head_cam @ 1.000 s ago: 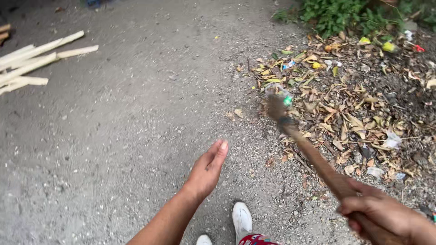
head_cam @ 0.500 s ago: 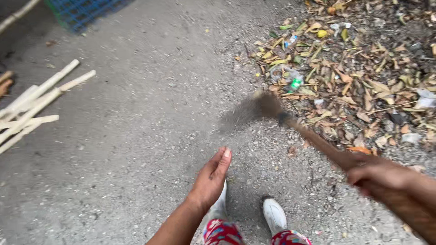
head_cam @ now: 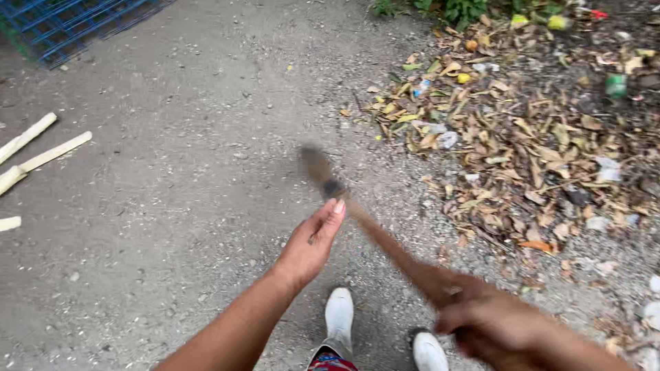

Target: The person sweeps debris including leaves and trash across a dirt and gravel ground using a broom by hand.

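My right hand grips the lower end of a brown stick broom, blurred by motion, whose dark head reaches out over the gravel ground at centre. My left hand is open with flat fingers, held just left of the broom's shaft, fingertips close to it. A heap of dry leaves and small litter lies on the ground to the right of the broom. My white shoes show at the bottom.
Pale wooden sticks lie at the left edge. A blue wire crate sits at the top left. Green plants edge the leaf heap at the top. Small stones lie at the lower right.
The broom's head has swung left, away from the leaf heap and toward the centre. My left hand has risen closer to the shaft. The view has shifted, bringing the blue crate in.
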